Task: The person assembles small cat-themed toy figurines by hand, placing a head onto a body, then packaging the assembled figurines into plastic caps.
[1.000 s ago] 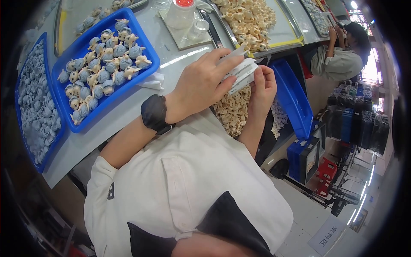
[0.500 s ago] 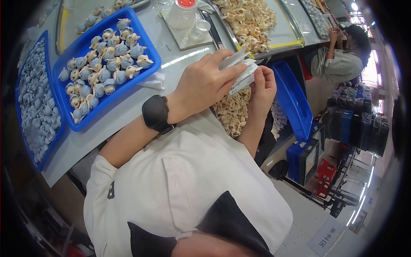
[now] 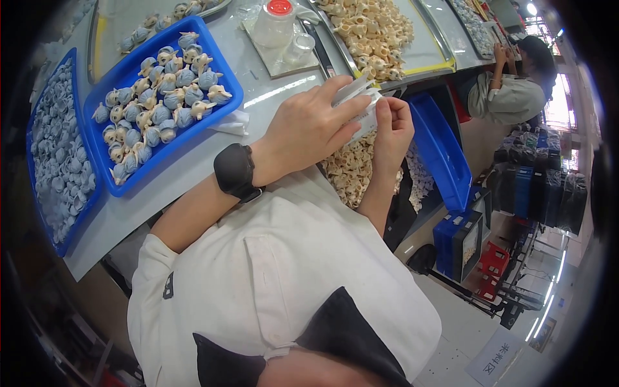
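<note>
There is one view only, from a wide fisheye camera worn on the person's head. It looks steeply down and forward over the person's own white-shirted chest, so the left hand (image 3: 308,129) and right hand (image 3: 392,126) sit close, near the picture's middle. The grey counter (image 3: 193,161) runs away toward the upper left, its straight edges bending near the dark round rim. The floor (image 3: 464,322) lies far below at lower right.

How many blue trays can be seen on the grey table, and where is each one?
2. One blue tray with blue-and-cream pieces lies left of the left hand; another blue tray with grey-blue pieces lies at the far left edge. Others may be out of view.
</note>
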`<state>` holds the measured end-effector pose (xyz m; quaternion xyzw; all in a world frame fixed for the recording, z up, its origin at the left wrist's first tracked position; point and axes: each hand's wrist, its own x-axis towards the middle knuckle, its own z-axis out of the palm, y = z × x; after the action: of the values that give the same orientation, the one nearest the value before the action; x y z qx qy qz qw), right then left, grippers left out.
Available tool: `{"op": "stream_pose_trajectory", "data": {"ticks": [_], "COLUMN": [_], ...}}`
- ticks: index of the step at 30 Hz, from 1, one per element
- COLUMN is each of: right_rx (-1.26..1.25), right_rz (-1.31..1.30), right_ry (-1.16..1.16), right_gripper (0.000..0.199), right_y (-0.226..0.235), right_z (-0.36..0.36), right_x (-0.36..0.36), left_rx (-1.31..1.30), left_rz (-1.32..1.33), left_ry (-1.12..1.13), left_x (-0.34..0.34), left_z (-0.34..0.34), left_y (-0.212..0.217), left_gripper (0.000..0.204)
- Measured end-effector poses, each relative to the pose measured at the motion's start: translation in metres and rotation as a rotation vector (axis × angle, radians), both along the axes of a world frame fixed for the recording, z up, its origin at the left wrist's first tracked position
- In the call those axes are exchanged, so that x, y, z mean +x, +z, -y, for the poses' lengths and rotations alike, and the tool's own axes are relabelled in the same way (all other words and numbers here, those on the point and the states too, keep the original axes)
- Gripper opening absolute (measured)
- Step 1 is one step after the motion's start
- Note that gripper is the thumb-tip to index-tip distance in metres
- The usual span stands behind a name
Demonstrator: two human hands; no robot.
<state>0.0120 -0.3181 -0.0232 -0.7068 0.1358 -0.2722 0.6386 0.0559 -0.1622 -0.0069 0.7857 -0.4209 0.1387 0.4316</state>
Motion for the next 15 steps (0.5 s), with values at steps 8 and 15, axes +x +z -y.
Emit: {"op": "stream_pose_trajectory", "data": {"ticks": [8,15], "right_rx": [-0.104,0.073], "right_rz": [-0.046,0.032], "right_ry": [0.066,0.034], "right_gripper": [0.019,0.026], "right_y": [-0.009,-0.001], "right_z": [0.014,0.007], "right_x": [-0.008,-0.012], "left_rx": [-0.032,-0.032], "left_rz": [0.012,-0.005], "left_ry": [0.008,-0.003], "left_x": [0.002,0.002], "left_z": [0.001,0.002], "left_y": [0.000,-0.004], "left_gripper": [0.034,0.037]}}
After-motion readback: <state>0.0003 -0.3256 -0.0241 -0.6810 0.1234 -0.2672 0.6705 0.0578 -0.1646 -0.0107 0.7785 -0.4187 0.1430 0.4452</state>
